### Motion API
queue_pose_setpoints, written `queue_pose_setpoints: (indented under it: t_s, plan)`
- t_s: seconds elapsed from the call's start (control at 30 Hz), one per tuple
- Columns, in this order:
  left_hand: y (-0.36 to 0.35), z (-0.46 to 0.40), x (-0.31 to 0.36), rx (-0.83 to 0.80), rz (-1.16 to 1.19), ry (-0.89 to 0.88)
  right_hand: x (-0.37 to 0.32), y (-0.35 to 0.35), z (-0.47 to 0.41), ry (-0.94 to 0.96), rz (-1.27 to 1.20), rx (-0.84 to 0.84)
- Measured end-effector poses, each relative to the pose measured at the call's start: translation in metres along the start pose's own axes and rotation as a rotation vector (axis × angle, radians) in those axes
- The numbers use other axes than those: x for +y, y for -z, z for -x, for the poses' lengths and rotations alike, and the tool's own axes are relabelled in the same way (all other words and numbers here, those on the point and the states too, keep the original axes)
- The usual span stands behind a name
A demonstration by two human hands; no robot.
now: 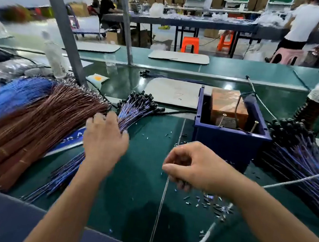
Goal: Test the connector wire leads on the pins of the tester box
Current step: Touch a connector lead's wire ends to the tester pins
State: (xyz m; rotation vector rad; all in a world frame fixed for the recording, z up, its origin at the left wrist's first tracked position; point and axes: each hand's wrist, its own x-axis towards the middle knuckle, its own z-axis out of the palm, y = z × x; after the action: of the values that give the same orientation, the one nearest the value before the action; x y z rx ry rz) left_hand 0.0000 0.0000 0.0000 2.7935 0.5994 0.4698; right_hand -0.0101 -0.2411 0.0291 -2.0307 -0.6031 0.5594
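Observation:
The tester box, a dark blue open tub with an orange block and two upright metal pins inside, stands on the green bench at centre right. A fanned bundle of blue-purple connector wires with black heads lies left of it. My left hand reaches onto that bundle, fingers spread over the wires; whether it pinches one is hidden. My right hand hovers in front of the box with its fingers curled loosely, and nothing clear shows in it.
A big sheaf of brown and blue wires fills the left. Another pile of connector wires lies right of the box. Small metal bits litter the mat. A white cord crosses my right arm. Bottles stand behind.

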Motion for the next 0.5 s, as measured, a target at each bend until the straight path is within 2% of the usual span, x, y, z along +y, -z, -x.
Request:
queue_pose_setpoints:
  t_s: [0.07,0.17,0.27,0.37,0.5]
  plan:
    - [-0.008,-0.026,-0.005,-0.039,-0.102,0.151,-0.003,-0.007,-0.032,-0.083,-0.024,-0.040]
    - [-0.031,-0.039,-0.001,-0.095,-0.084,0.100,-0.006,-0.018,-0.078,-0.179,-0.102,-0.047]
    - [-0.057,-0.030,0.006,0.056,-0.030,0.015,-0.006,-0.027,-0.116,-0.240,-0.263,0.035]
    - [-0.064,-0.038,0.010,0.125,0.048,0.023,-0.005,-0.037,-0.147,-0.301,-0.419,0.157]
    - [-0.062,-0.060,0.018,0.216,-0.017,-0.044,0.003,-0.047,-0.167,-0.319,-0.427,0.208]
